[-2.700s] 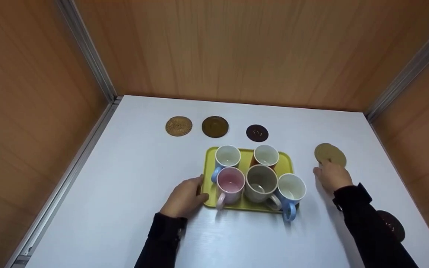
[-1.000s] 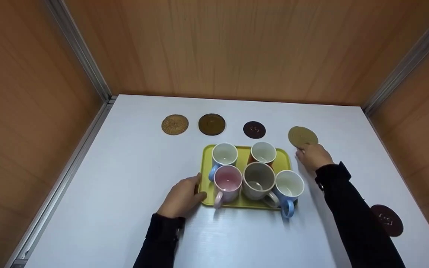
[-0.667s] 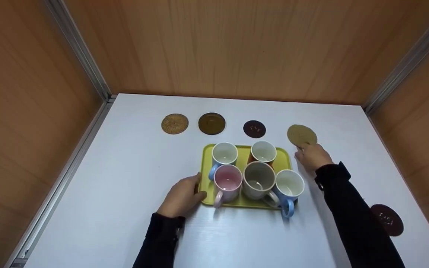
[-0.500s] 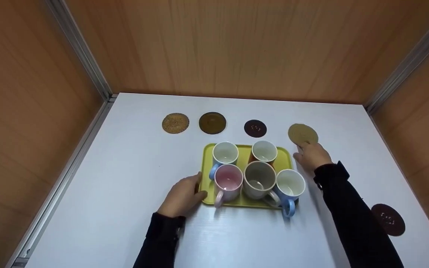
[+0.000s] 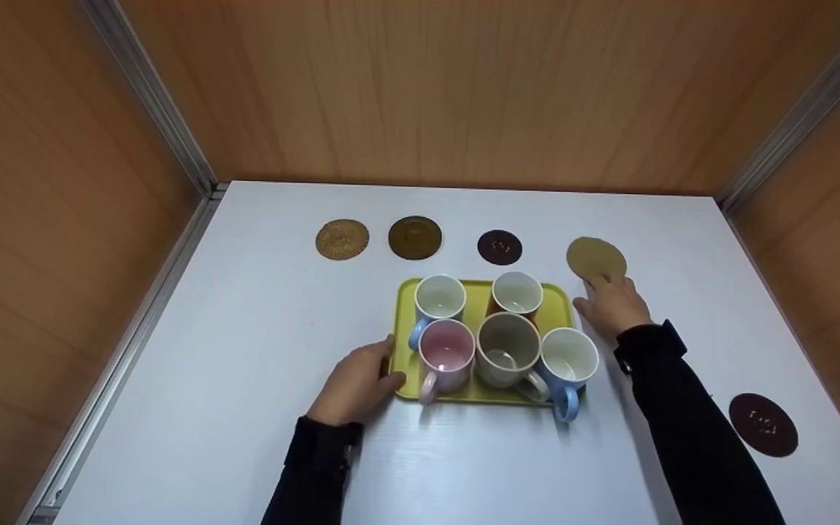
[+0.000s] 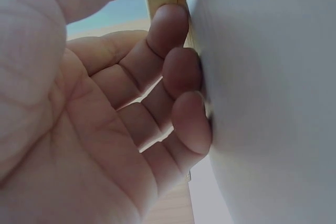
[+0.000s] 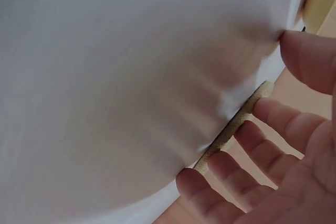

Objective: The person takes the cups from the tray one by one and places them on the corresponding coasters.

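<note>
In the head view my left hand [image 5: 354, 383] grips the left edge of a yellow tray [image 5: 480, 393], thumb over the rim. The left wrist view shows its fingers [image 6: 192, 124] curled low by the white tabletop. Several mugs crowd the tray, among them a pink mug [image 5: 447, 354], a grey mug [image 5: 505, 375] and a light-blue mug [image 5: 567, 357] with a white inside. At the right, the fingertips of my right hand [image 5: 615, 305] touch the near edge of a khaki round coaster [image 5: 595, 257]. Its thumb [image 7: 310, 59] stands apart from the coaster in the right wrist view.
Along the back of the white table [image 5: 230, 313] lie a tan woven coaster [image 5: 342, 239], a brown coaster [image 5: 415, 238] and a dark-red coaster [image 5: 499, 247]. Another dark-red coaster [image 5: 763, 425] lies beside my right forearm. Wooden panels [image 5: 449, 87] enclose the back and sides.
The khaki coaster and my right hand have moved left and toward the back, level with the coaster row. In the last second they have shifted only slightly. My left hand stays on the tray.
</note>
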`<state>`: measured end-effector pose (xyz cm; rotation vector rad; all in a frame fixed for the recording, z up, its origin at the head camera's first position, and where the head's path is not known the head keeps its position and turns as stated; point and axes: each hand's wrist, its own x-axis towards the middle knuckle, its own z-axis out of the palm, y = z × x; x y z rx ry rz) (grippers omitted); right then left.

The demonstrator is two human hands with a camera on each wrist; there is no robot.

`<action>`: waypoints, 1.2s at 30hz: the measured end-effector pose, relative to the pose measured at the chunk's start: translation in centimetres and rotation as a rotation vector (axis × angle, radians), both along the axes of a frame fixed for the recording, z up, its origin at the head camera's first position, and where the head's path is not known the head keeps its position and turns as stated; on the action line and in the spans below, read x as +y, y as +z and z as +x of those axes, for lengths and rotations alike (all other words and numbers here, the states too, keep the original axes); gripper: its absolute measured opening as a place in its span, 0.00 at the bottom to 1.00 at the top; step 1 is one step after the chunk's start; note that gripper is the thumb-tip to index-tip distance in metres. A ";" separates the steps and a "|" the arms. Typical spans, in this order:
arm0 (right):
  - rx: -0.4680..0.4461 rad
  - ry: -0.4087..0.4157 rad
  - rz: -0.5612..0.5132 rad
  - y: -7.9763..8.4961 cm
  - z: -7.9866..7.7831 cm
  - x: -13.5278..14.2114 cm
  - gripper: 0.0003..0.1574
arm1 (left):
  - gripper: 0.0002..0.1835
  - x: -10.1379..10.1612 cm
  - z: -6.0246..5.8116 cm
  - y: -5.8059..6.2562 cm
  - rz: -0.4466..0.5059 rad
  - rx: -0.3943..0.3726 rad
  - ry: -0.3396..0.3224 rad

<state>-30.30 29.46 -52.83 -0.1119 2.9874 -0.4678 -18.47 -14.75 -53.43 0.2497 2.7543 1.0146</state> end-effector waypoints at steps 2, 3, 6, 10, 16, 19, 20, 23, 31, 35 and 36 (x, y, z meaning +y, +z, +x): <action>-0.002 0.007 0.005 0.4 -0.1 -0.1 0.41 | 0.35 0.0 0.0 0.1 0.005 -0.002 0.005; -0.008 0.009 0.006 0.5 -0.2 -0.1 0.41 | 0.35 0.0 0.0 0.1 0.007 -0.003 0.006; -0.024 0.022 0.022 0.9 -0.4 -0.2 0.42 | 0.35 -0.1 -0.1 0.2 0.015 -0.012 0.014; -0.038 0.032 0.025 1.2 -0.2 -0.5 0.44 | 0.36 -0.1 -0.1 0.3 0.011 -0.003 0.015; -0.063 -0.001 -0.009 0.9 0.2 -0.5 0.53 | 0.35 -0.1 0.1 0.4 0.017 -0.018 0.020; -0.081 -0.012 -0.001 0.6 0.3 -0.2 0.57 | 0.34 0.0 0.1 0.4 0.028 -0.039 0.022; -0.092 -0.016 0.002 0.5 0.4 -0.1 0.58 | 0.34 0.0 0.1 0.4 0.031 -0.044 0.021; -0.136 -0.020 0.006 0.5 0.7 0.3 0.59 | 0.33 0.0 0.2 0.3 0.030 -0.024 0.001; -0.175 0.005 0.098 1.3 2.3 2.2 0.62 | 0.34 -0.2 0.2 0.0 0.027 -0.012 -0.011; -0.093 0.014 0.163 1.9 4.0 3.8 0.61 | 0.31 -0.2 0.0 0.0 0.024 -0.011 -0.008; -0.072 0.015 0.172 1.9 4.5 4.3 0.60 | 0.31 -0.3 0.0 0.0 0.022 -0.011 -0.007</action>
